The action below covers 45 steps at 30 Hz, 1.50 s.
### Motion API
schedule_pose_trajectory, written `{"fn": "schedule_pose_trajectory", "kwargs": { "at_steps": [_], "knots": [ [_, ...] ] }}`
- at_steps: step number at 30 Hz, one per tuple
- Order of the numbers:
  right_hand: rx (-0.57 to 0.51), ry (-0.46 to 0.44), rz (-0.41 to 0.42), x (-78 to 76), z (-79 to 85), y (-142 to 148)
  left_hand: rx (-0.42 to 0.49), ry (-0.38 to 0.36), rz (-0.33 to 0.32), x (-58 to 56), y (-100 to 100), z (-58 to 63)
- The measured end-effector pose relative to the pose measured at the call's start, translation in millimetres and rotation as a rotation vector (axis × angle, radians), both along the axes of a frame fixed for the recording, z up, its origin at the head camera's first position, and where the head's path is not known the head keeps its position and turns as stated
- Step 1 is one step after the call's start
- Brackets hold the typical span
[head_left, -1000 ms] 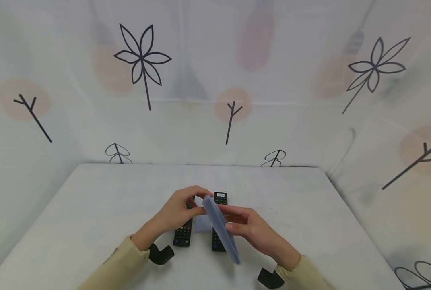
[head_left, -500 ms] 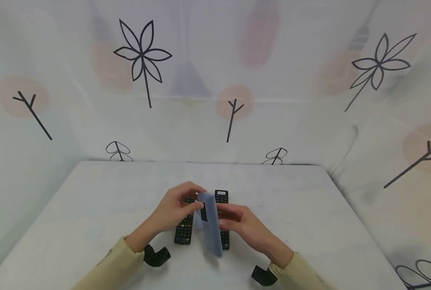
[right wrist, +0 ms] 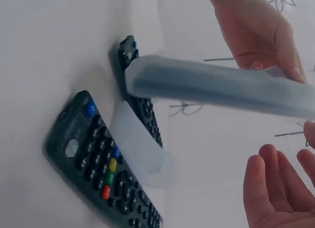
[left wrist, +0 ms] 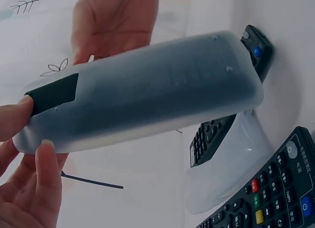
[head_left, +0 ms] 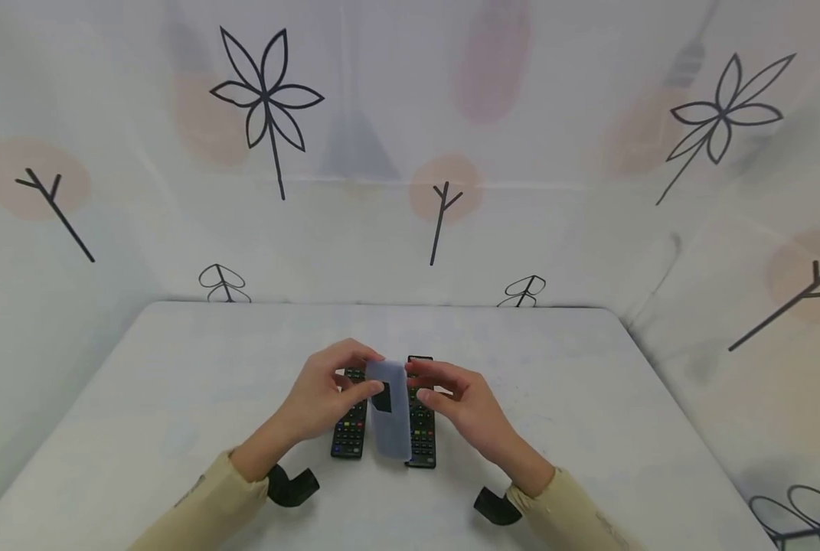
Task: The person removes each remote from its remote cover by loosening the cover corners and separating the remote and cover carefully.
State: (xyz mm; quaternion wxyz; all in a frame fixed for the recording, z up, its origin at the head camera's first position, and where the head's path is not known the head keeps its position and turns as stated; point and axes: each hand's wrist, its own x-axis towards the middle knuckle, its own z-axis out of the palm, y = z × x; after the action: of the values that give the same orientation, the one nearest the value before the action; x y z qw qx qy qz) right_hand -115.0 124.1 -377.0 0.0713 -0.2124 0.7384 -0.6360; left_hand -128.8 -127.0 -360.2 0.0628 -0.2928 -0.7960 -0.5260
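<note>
A translucent bluish remote control cover (head_left: 392,425), with a dark body showing through it and a black rectangle near one end, is held upright above the table. My left hand (head_left: 323,392) pinches its upper end, thumb by the black rectangle. Close on its other side is my right hand (head_left: 470,402); in the right wrist view its fingers are spread, apart from the cover. Two black remote controls lie below, one at left (head_left: 349,435) and one at right (head_left: 423,432), partly hidden. Between them rests another translucent cover (right wrist: 142,151), hidden in the head view behind the held one.
All this is near the middle of a white table (head_left: 210,367). A pale cloth wall (head_left: 354,245) with drawn flowers and twigs stands behind the table and along its sides. Black straps with camera mounts sit at both wrists.
The held cover has turned from tilted and edge-on to nearly upright, its broad face with the black rectangle now towards the head camera. My right hand has come away from its side.
</note>
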Motion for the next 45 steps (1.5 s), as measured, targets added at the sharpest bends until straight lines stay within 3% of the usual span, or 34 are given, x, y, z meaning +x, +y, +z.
{"fn": "schedule_pose_trajectory", "kwargs": {
  "at_steps": [12,19,23,33,45],
  "knots": [
    [-0.074,0.164,-0.033,3.9,7.4,-11.8,-0.021,0.08,0.028,4.2,2.4,-5.1],
    [-0.011,0.367,-0.02,3.2,1.4,-18.0,-0.042,0.162,-0.008,4.3,3.6,-15.5],
    [0.002,0.403,-0.028,3.7,-3.4,-21.7,-0.061,0.215,0.002,5.1,3.8,-17.6],
    [0.087,0.446,-0.152,6.5,-13.4,-28.6,-0.064,0.297,0.005,4.3,3.5,-27.2],
    [0.092,0.559,-0.195,3.1,-15.3,-31.8,-0.044,0.315,0.021,5.4,7.5,-31.2]
  ]
}}
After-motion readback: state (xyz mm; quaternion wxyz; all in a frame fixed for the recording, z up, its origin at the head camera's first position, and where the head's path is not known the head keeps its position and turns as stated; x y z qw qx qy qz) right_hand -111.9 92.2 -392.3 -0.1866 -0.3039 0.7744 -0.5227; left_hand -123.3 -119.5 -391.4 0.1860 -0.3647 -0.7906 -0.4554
